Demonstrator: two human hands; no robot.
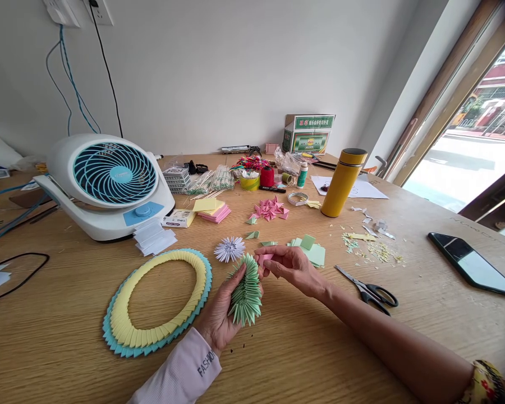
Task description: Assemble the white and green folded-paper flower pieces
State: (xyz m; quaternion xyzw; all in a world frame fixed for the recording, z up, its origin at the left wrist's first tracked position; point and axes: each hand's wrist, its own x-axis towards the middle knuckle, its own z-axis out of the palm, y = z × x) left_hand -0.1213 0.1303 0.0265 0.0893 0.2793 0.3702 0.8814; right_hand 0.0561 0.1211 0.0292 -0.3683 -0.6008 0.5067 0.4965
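My left hand [219, 313] cups a green spiky folded-paper piece [246, 290] just above the wooden table [303, 348]. My right hand [289, 267] pinches a small pink folded paper unit [264, 258] against the top edge of that green piece. A yellow and blue folded-paper ring [160, 303] lies flat to the left of my hands. A small white spiky paper piece [229, 248] sits just behind the green one. Green paper squares [313, 251] lie behind my right hand, and pink folded units [270, 209] are heaped further back.
Scissors [368, 290] lie right of my right forearm, and a phone [473, 264] lies far right. A yellow flask [343, 182] stands mid-table. A white and blue fan [109, 182] stands back left, with white paper slips [154, 237] before it. Pink and yellow note pads [212, 210], thread spools and a carton [308, 133] fill the back.
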